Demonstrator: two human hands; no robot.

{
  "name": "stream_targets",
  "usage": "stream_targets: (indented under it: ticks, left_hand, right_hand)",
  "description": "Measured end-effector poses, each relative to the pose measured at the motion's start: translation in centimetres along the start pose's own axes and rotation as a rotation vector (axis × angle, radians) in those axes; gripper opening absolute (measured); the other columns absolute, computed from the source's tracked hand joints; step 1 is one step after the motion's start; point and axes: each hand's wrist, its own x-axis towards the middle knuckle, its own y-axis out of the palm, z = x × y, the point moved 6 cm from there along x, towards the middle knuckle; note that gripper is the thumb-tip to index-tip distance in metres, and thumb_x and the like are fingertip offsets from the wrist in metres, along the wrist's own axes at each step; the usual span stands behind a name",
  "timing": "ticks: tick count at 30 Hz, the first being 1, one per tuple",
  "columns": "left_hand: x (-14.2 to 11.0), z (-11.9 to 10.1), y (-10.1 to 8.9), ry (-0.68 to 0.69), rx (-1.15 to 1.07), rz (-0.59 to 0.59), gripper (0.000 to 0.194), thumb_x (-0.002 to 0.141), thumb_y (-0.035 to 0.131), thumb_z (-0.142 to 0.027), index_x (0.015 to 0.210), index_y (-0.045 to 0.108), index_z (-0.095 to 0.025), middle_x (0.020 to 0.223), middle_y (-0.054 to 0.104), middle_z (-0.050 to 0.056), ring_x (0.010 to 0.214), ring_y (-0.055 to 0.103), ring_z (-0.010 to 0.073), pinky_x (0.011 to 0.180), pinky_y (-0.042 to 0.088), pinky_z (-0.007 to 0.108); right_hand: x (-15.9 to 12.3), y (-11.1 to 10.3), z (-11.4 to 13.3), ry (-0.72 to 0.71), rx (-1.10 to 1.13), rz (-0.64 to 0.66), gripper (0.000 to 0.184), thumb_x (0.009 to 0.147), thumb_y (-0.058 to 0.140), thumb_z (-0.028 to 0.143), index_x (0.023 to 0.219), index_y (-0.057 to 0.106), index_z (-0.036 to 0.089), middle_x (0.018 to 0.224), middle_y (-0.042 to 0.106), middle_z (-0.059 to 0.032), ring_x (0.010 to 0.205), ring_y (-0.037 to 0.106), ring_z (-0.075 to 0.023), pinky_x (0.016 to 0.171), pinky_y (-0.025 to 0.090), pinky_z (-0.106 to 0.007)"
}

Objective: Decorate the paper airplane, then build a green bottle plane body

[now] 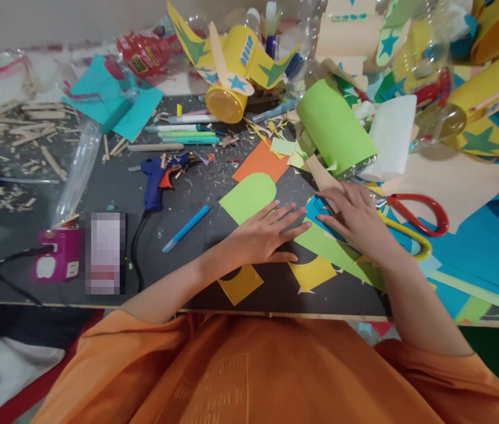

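Observation:
My left hand (260, 237) lies palm down with its fingers spread, just below a light green rounded paper piece (249, 195). Beside it, my right hand (357, 217) is also spread, its fingers over blue paper (317, 213) and the end of a beige strip (321, 171). Red-and-yellow-handled scissors (421, 215) lie right by it, the blades partly hidden. Under and between the hands are a green paper strip (333, 253) and yellow cut-out scraps (313, 272). An orange sheet (262, 162) is behind the green piece.
A blue glue gun (154, 179), a blue marker (186, 228) and a phone (104, 253) lie left. Behind stand a green-wrapped bottle (337, 126) and a yellow bottle rocket (234, 70). Wood sticks (32, 123) litter the far left. Blue sheets (488, 247) cover the right.

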Motion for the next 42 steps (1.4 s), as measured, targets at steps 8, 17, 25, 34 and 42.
stream_targets:
  ticks: [8, 17, 25, 34, 42]
  left_hand:
    - [1.5, 0.9, -0.3, -0.057, -0.326, -0.102, 0.063, 0.102, 0.024, -0.053, 0.145, 0.043, -0.011, 0.149, 0.049, 0.02, 0.139, 0.043, 0.0329, 0.115, 0.034, 0.049]
    - [4.3, 2.9, -1.5, -0.494, -0.992, -0.106, 0.047, 0.1, 0.033, -0.028, 0.146, 0.031, -0.019, 0.125, 0.065, 0.012, 0.107, 0.066, 0.0202, 0.091, 0.05, 0.034]
    - [6.0, 3.4, -0.4, -0.626, -1.288, -0.137, 0.033, 0.094, 0.05, -0.014, 0.123, 0.038, -0.022, 0.087, 0.056, -0.003, 0.048, 0.053, 0.0034, 0.046, 0.041, 0.02]
    - [6.6, 2.3, -0.5, -0.615, -1.185, -0.056, 0.018, 0.093, 0.047, -0.01, 0.09, 0.036, -0.023, 0.062, 0.045, -0.011, 0.038, 0.049, 0.0037, 0.039, 0.04, 0.019]
    - [6.8, 1.8, -0.9, -0.59, -1.222, -0.094, 0.017, 0.093, 0.044, -0.011, 0.085, 0.036, -0.023, 0.062, 0.047, -0.009, 0.043, 0.052, 0.0061, 0.041, 0.043, 0.02]
  right_hand:
    - [0.0, -0.2, 0.0, 0.001, 0.027, -0.006, 0.041, 0.101, 0.034, 0.047, 0.129, 0.053, 0.025, 0.132, 0.059, -0.0152, 0.13, 0.052, -0.0344, 0.107, 0.042, -0.056]
    - [0.0, -0.5, -0.3, 0.014, 0.101, 0.005, 0.039, 0.101, 0.034, 0.047, 0.129, 0.052, 0.028, 0.133, 0.059, -0.0135, 0.129, 0.051, -0.0337, 0.108, 0.04, -0.058]
    - [0.2, -1.0, -0.4, 0.006, 0.156, 0.057, 0.037, 0.099, 0.041, 0.044, 0.129, 0.054, 0.027, 0.133, 0.06, -0.0131, 0.129, 0.051, -0.0343, 0.106, 0.042, -0.057]
    - [-0.1, -0.9, 0.1, -0.04, 0.106, -0.001, 0.036, 0.096, 0.04, 0.028, 0.128, 0.056, 0.023, 0.135, 0.06, -0.0146, 0.126, 0.056, -0.0336, 0.103, 0.047, -0.057]
    - [-1.6, 0.1, 0.9, 0.05, -0.015, -0.048, 0.049, 0.09, 0.036, 0.012, 0.135, 0.055, 0.019, 0.149, 0.05, -0.0164, 0.135, 0.052, -0.0345, 0.107, 0.046, -0.059]
